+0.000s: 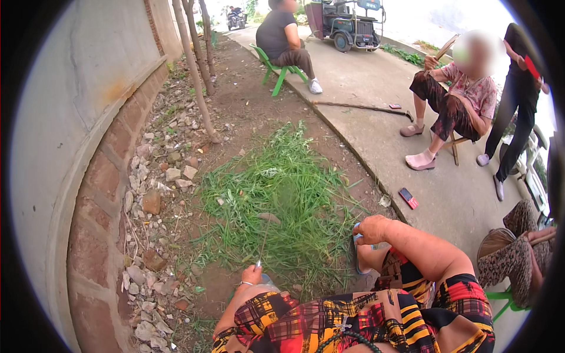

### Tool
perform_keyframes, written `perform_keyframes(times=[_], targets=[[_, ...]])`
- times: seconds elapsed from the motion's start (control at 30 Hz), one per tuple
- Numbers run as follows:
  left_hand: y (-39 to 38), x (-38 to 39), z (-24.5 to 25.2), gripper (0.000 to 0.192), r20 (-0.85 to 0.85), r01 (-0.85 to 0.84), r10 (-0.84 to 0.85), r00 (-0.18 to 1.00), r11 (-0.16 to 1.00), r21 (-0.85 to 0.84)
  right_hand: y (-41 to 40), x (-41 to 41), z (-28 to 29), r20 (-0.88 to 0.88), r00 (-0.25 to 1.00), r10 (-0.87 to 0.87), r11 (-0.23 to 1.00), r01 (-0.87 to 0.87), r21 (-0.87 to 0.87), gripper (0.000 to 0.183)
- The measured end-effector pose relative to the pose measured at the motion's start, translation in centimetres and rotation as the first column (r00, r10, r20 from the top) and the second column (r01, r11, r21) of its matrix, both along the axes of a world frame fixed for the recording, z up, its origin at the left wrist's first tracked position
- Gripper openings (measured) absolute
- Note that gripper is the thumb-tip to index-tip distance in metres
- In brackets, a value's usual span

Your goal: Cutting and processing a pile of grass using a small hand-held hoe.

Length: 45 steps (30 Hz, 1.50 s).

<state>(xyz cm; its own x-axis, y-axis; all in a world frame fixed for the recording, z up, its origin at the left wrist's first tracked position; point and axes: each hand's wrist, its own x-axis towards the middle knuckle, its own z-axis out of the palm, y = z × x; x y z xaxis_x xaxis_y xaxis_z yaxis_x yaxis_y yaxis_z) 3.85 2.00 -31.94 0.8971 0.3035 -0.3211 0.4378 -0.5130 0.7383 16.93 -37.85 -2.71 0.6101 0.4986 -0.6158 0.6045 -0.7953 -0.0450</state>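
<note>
In my left hand, low in the view, is the handle of a sickle with a thin shaft. Its small curved blade rests on a spread pile of cut green grass. A bracelet circles my left wrist. My right hand hangs by my lower leg, above a foot in a blue slipper. I see nothing held in it; its fingertips are partly hidden. The grass lies on bare soil in front of me.
Stone rubble lines the wall at left, near thin tree trunks. On the concrete path lie a mobile phone and a wooden cane. Several people sit or stand around. A cargo tricycle stands farther back.
</note>
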Motion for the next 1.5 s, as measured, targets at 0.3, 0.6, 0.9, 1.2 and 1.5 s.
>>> perform_keyframes(times=[0.3, 0.6, 0.9, 1.2, 1.5], targets=[[0.4, -0.2, -1.5, 0.036, 0.034, -0.165, 0.166, 0.986, 0.985, -0.044, 0.1, 0.1, 0.1, -0.005, 1.0, -0.004, 1.0, 0.004, -0.004, 0.045], [-2.1, 1.1, 4.5, 0.028, 0.09, -0.154, 0.178, 0.98, 0.962, -0.226, -0.3, 0.2, -0.1, -0.014, 1.0, -0.027, 1.0, 0.026, -0.016, 0.046], [-1.0, 0.5, 0.8, 0.031, -0.136, -0.104, 0.091, 0.986, 0.99, -0.091, -0.3, 0.4, -0.4, -0.012, 1.0, -0.024, 1.0, 0.024, -0.02, 0.047], [-2.4, 1.9, 5.0, 0.025, 0.134, -0.148, 0.187, 0.973, 0.955, -0.259, -0.3, 0.4, -0.2, -0.012, 1.0, -0.021, 1.0, 0.02, -0.023, 0.047], [0.6, -0.6, -2.7, 0.023, -0.196, 0.051, -0.063, 0.979, 0.996, -0.066, 0.3, 0.4, -0.3, -0.011, 1.0, -0.002, 1.0, 0.002, -0.022, 0.048]])
